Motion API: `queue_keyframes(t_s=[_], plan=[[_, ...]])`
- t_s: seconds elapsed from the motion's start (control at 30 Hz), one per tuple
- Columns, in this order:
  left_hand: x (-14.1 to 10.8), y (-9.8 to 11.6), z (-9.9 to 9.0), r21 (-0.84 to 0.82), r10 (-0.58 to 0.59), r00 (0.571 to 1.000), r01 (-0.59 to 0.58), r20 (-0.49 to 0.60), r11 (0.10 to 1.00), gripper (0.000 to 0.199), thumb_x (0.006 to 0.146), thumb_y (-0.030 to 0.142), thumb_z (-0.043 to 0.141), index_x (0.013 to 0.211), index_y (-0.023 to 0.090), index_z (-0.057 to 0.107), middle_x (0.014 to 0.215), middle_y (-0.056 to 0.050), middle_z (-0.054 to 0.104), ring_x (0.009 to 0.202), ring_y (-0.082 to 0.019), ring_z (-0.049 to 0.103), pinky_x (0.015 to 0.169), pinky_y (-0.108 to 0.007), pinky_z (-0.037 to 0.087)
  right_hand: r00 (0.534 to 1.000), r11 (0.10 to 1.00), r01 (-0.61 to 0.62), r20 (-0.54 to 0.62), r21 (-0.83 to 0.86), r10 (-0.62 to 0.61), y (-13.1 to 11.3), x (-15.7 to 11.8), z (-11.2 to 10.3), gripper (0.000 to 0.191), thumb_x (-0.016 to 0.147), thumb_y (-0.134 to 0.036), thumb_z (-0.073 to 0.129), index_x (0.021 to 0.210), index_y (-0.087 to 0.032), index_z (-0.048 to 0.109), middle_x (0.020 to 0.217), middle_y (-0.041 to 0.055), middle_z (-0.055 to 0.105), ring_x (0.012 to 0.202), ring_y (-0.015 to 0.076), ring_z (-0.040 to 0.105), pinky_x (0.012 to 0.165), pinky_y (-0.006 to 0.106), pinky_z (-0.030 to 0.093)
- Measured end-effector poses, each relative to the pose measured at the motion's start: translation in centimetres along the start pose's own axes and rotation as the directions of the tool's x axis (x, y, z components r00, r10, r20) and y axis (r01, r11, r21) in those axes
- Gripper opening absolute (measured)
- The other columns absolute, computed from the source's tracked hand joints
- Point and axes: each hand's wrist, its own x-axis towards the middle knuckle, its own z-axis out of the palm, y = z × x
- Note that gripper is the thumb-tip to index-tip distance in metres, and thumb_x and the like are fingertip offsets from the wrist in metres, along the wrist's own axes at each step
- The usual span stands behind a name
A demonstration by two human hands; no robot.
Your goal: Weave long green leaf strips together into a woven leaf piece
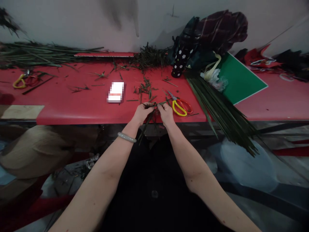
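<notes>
My left hand (143, 113) and my right hand (166, 113) meet at the front edge of the red-covered table (96, 111). Fingers of both are pinched on dark green leaf strips (150, 120), whose ends hang down below the table edge. How the strips cross between the fingertips is too small to make out. Just right of my right hand lie scissors (180, 106) with one yellow and one red handle, blades toward the upper left. Cut leaf scraps (146, 88) are scattered beyond my hands. A phone (116, 92) with a bright, blurred-out screen lies to the left.
A bundle of long leaves (217, 109) juts over the front edge at right, beside a green board (241, 79). A flowered black bottle (181, 59) stands behind. More leaves (41, 53) and second scissors (23, 80) lie at left. A stool (248, 161) is below right.
</notes>
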Motion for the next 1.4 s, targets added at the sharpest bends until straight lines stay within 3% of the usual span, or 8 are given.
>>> queue_keyframes(t_s=[0.13, 0.4, 0.63, 0.87, 1.03, 1.2, 1.4], plan=[[0.0, 0.0, 0.1, 0.032, -0.006, 0.999, 0.004, 0.048, 0.999, 0.020, 0.057, 0.020, 0.067, 0.073, 0.012, 0.058, 0.065, 0.001, 0.059, 0.059, -0.007, 0.053, 0.064, -0.024, 0.045, 0.999, 0.999, 0.024, 0.024, -0.022, -0.024, -0.1, 0.1, 0.0, 0.019, 0.072, -0.036, 0.049, 0.064, -0.018, 0.048, 0.052, -0.0057, 0.048, 0.048, 0.0083, 0.045, 0.048, 0.022, 0.037], [0.0, -0.4, 0.3, -0.035, 0.042, 0.998, -0.043, -0.042, 0.998, 0.021, 0.056, 0.024, 0.067, 0.072, 0.013, 0.060, 0.061, 0.002, 0.059, 0.056, -0.007, 0.052, 0.060, -0.022, 0.043, 0.999, 0.996, 0.036, 0.001, -0.078, -0.036, 0.5, 0.2, 0.2, 0.024, 0.073, -0.042, 0.049, 0.066, -0.019, 0.050, 0.053, -0.0061, 0.046, 0.050, 0.0082, 0.043, 0.050, 0.021, 0.038], [0.2, -0.5, 0.1, -0.055, 0.041, 0.996, -0.046, -0.082, 0.997, 0.024, 0.056, 0.027, 0.068, 0.074, 0.013, 0.061, 0.064, 0.001, 0.060, 0.057, -0.008, 0.053, 0.061, -0.023, 0.044, 0.996, 0.995, -0.086, -0.028, -0.052, 0.085, 0.2, 0.3, 0.5, 0.026, 0.071, -0.044, 0.051, 0.062, -0.019, 0.046, 0.051, -0.0064, 0.047, 0.047, 0.0080, 0.046, 0.048, 0.021, 0.040], [1.8, -0.9, -0.7, 0.077, 0.095, 0.993, -0.091, -0.063, 0.993, 0.022, 0.064, 0.029, 0.060, 0.079, 0.013, 0.064, 0.068, -0.001, 0.062, 0.062, -0.010, 0.055, 0.064, -0.024, 0.044, 0.986, 0.986, -0.164, 0.025, 0.037, 0.163, -1.6, 2.7, 0.0, 0.019, 0.068, -0.034, 0.056, 0.063, -0.018, 0.048, 0.053, -0.0052, 0.054, 0.045, 0.0072, 0.049, 0.045, 0.020, 0.041], [3.1, -0.3, -1.2, 0.305, 0.225, 0.962, -0.169, -0.156, 0.937, 0.016, 0.064, 0.026, 0.060, 0.073, 0.014, 0.064, 0.069, -0.003, 0.062, 0.065, -0.012, 0.056, 0.064, -0.024, 0.044, 0.981, 0.983, -0.184, 0.053, -0.026, 0.185, -2.0, 5.4, -0.6, 0.014, 0.072, -0.025, 0.053, 0.062, -0.017, 0.048, 0.052, -0.0044, 0.055, 0.044, 0.0076, 0.050, 0.044, 0.020, 0.041], [3.8, -0.5, -1.8, 0.245, 0.213, 0.951, -0.156, -0.224, 0.957, 0.021, 0.069, 0.023, 0.055, 0.088, 0.015, 0.060, 0.075, -0.003, 0.061, 0.062, -0.011, 0.056, 0.058, -0.023, 0.046, 0.981, 0.980, -0.190, 0.020, -0.062, 0.191, -1.7, 7.9, -0.5, 0.014, 0.073, -0.024, 0.054, 0.062, -0.017, 0.049, 0.053, -0.0037, 0.056, 0.044, 0.0075, 0.050, 0.044, 0.020, 0.041], [3.5, -1.8, -2.6, 0.247, 0.327, 0.884, -0.253, -0.334, 0.935, 0.033, 0.072, 0.023, 0.053, 0.105, 0.017, 0.052, 0.089, -0.005, 0.060, 0.074, -0.010, 0.057, 0.069, -0.025, 0.047, 0.975, 0.974, -0.223, 0.011, -0.045, 0.223, -1.6, 8.9, -1.1, 0.007, 0.074, -0.023, 0.051, 0.074, -0.016, 0.053, 0.059, -0.0029, 0.057, 0.042, 0.0064, 0.050, 0.041, 0.019, 0.040]])
